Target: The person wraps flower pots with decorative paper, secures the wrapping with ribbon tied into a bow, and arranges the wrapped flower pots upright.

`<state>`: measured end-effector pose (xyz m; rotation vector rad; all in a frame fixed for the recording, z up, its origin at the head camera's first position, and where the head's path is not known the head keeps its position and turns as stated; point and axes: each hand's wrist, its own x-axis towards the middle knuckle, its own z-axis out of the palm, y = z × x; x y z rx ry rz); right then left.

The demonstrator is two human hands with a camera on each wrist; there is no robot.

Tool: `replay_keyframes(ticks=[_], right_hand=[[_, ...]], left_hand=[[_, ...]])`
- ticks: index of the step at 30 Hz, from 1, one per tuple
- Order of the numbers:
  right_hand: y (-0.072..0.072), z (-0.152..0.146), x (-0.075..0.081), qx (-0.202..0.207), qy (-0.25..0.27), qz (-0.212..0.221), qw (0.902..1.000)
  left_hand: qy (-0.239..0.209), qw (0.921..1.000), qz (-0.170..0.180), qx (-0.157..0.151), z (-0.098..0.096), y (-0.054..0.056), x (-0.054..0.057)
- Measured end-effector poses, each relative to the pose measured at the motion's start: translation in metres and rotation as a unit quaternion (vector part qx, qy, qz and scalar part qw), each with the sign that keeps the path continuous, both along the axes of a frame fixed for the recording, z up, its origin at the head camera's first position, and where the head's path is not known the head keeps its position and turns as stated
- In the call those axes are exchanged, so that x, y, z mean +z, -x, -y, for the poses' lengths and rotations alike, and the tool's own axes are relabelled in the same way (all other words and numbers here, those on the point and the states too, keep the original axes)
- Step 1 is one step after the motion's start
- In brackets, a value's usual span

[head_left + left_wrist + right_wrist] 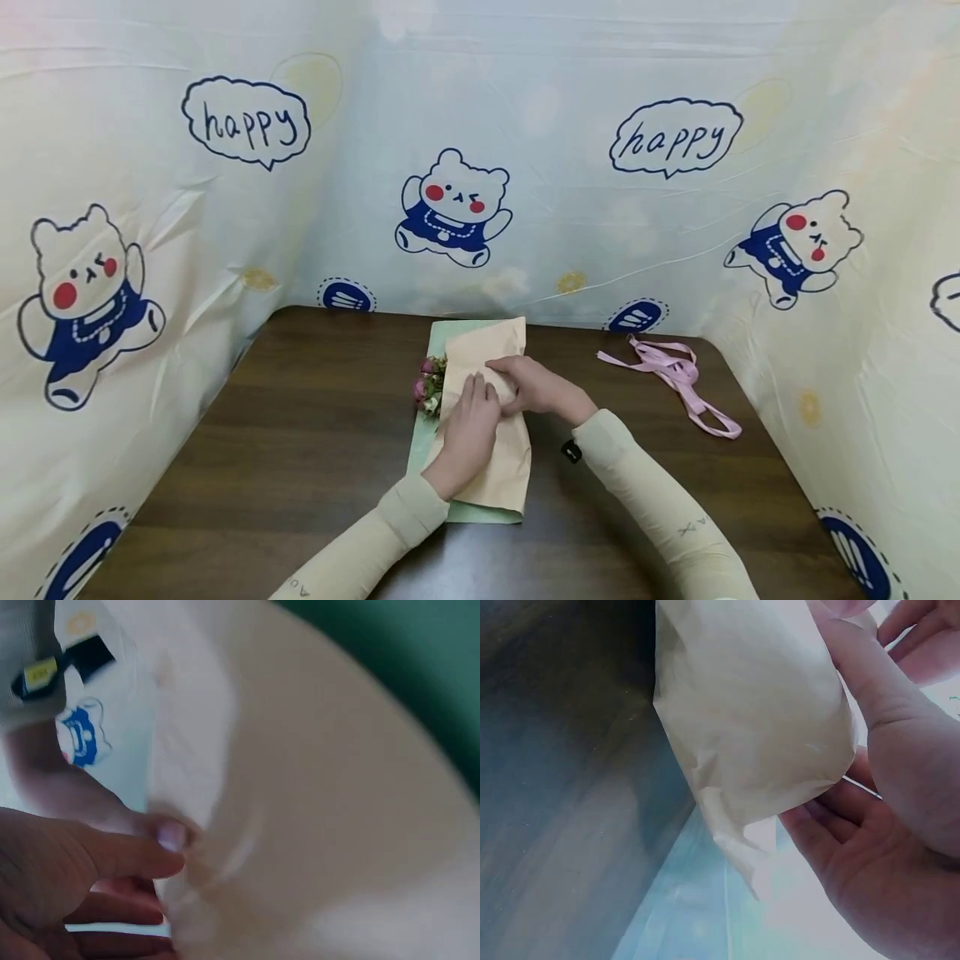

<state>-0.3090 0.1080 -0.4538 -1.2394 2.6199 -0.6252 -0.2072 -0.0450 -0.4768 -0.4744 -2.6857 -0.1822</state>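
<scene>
A peach wrapping paper (495, 342) lies folded over a small bunch of pink flowers (429, 387), on top of a pale green sheet (480, 514) on the brown table (300, 417). My left hand (468, 425) rests flat on the paper's left half, the thumb (142, 851) touching the paper (337, 825). My right hand (525, 385) curls its fingers and thumb round the rolled fold of paper (750, 712) at the middle. In the right wrist view the palm (885, 847) cups the roll just above the green sheet (682, 900).
A pink ribbon (678, 375) lies loose on the table at the back right. A cloth printed with bears and "happy" bubbles (453, 208) walls in the table on the left, back and right.
</scene>
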Motion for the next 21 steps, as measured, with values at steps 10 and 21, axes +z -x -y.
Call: replay_keyframes(ticks=[10,21], right_hand=[[0.0,0.005,-0.001,0.014,0.001,-0.019,0.9997],[-0.004,-0.003,0.0,0.009,-0.033,-0.027,0.999]], left_hand=[[-0.121,0.9917,0.044,-0.004,0.008,-0.006,-0.001],[-0.173,0.9786,0.112,0.005,0.015,0.008,-0.008]])
